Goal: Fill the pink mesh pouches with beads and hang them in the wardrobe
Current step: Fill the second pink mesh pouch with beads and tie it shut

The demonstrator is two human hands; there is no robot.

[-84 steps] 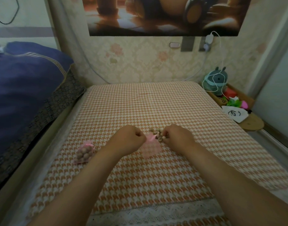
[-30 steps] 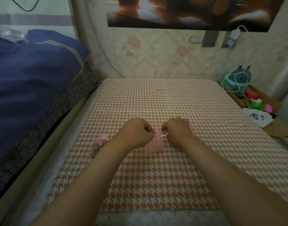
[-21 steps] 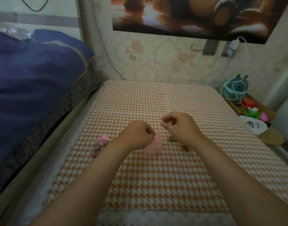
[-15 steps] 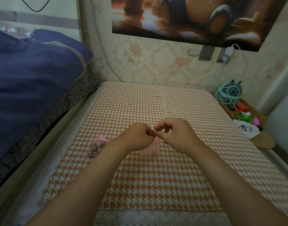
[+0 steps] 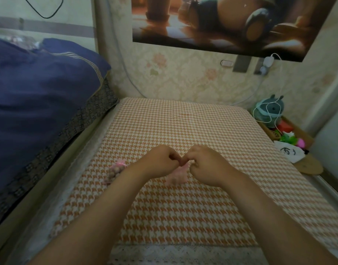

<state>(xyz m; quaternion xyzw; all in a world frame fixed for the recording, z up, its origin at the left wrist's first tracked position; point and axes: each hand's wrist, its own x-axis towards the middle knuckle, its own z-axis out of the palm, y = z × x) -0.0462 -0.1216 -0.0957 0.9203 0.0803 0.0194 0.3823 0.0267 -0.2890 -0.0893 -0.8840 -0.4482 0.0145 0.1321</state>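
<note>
A pink mesh pouch (image 5: 176, 175) hangs just over the orange houndstooth tabletop (image 5: 183, 207), between my two wrists. My left hand (image 5: 160, 159) and my right hand (image 5: 204, 163) meet knuckle to knuckle above it, fingers curled, both pinching the pouch's top edge. A few beads show faintly through its mesh. A second pink pouch (image 5: 115, 170), tied and full of brownish beads, lies on the cloth to the left of my left forearm. The loose bead pile is hidden behind my right hand.
A blue quilt (image 5: 40, 102) is heaped on the bed to the left. A low wooden stand (image 5: 309, 167) at the right holds a teal plush toy (image 5: 269, 109), a white cable and small colourful items. The wallpapered wall (image 5: 183, 79) closes the far side.
My right hand left the bead pile, rose and came back to the pouch's mouth. Both hands now meet at its top and the pouch is lifted slightly. The camera shifted too.
</note>
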